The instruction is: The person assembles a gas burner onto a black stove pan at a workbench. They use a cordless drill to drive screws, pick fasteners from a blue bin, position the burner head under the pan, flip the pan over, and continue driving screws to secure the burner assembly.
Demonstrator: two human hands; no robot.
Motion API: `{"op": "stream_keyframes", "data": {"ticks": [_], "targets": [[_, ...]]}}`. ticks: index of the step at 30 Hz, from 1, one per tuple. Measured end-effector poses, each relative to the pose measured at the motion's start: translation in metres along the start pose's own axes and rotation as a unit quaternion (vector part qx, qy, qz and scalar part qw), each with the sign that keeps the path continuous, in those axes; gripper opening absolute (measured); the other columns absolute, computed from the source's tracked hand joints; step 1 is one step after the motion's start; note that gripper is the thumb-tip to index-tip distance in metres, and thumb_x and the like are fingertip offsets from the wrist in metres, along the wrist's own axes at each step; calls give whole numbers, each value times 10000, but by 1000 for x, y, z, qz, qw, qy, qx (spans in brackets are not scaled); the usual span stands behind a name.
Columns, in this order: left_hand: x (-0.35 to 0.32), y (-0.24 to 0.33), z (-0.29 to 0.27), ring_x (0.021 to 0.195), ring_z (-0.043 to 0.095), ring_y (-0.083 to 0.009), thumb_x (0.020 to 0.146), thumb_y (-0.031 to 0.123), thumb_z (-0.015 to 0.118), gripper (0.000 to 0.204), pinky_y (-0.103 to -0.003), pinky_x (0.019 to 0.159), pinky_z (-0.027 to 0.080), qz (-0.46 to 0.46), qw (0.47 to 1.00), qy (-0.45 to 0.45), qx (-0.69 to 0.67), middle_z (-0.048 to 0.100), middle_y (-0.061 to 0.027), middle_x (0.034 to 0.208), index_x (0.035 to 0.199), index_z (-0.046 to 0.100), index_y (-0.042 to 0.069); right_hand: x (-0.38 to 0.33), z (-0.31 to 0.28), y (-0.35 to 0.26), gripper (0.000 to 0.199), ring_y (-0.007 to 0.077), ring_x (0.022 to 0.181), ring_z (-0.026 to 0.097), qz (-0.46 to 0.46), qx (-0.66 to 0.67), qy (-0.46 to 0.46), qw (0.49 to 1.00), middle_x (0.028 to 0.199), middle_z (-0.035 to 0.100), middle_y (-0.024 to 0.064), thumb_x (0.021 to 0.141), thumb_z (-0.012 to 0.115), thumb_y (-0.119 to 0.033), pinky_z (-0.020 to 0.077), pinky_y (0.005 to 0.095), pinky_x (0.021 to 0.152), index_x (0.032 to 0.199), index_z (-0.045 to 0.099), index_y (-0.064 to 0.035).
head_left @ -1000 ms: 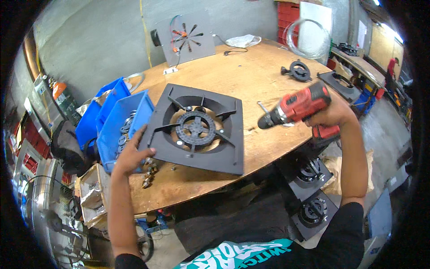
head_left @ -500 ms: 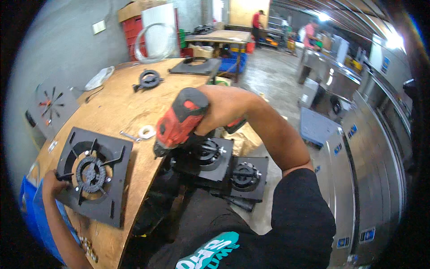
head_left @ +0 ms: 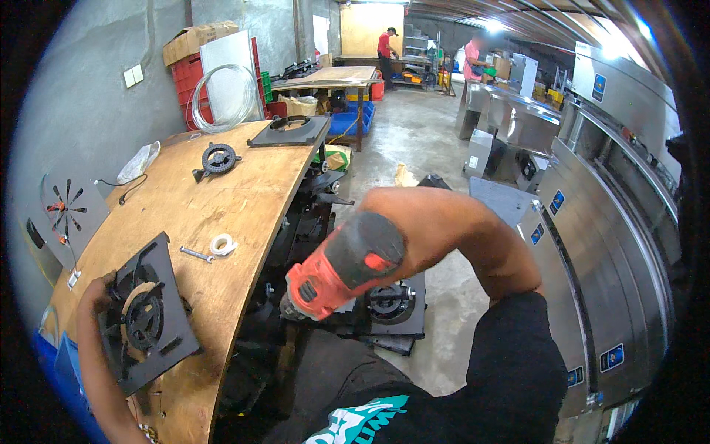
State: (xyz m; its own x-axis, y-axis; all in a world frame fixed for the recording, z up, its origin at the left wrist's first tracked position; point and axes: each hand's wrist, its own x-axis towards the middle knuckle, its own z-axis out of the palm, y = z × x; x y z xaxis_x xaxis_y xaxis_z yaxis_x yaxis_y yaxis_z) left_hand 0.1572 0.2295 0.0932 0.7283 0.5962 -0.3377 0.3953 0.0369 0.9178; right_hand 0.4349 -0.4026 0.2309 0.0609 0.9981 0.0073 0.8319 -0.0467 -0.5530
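Note:
My left hand (head_left: 92, 302) grips the left edge of a black square gas burner top (head_left: 174, 318), which is tilted up off the wooden table (head_left: 240, 185). A round burner sits in the middle of the burner top, with pan-support arms around it. Over the table's right edge, my right hand (head_left: 414, 218) is closed round a red and black cordless drill (head_left: 333, 270), its fingers mostly hidden behind the tool. The drill's nose points down and left, apart from the burner top. A wrench (head_left: 197, 254) and a white ring-shaped roll (head_left: 222, 245) lie between them on the table.
Farther along the table are a loose black burner (head_left: 218, 159) and a black plate with a round hole (head_left: 288, 133). Another burner top (head_left: 392, 305) is low beside my leg. Steel cabinets (head_left: 599, 274) line the right. Two people (head_left: 385, 55) stand in the background.
My left hand has tipped the burner top up from lying flat. The drill has moved right and nearer to my body, away from the table. My view has shifted.

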Motion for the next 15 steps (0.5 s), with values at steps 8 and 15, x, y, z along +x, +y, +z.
{"op": "stream_keyframes", "data": {"ticks": [8, 15], "targets": [[-8, 8, 27, 1076, 583, -228, 812, 100, 677, 576, -317, 914, 476, 130, 775, 27, 618, 572, -107, 1281, 1357, 491, 74, -12, 0, 13, 326, 323, 792, 647, -81, -12, 38, 996, 843, 668, 168, 630, 729, -107, 512, 390, 720, 930, 633, -25], [-64, 52, 85, 1171, 565, -281, 743, 181, 731, 647, -336, 954, 457, 71, 796, -65, 597, 573, -127, 1303, 1347, 517, 97, -13, -1, 17, 334, 324, 820, 648, -56, -2, 20, 998, 879, 677, 167, 652, 741, -116, 508, 394, 753, 957, 637, -29]]}}
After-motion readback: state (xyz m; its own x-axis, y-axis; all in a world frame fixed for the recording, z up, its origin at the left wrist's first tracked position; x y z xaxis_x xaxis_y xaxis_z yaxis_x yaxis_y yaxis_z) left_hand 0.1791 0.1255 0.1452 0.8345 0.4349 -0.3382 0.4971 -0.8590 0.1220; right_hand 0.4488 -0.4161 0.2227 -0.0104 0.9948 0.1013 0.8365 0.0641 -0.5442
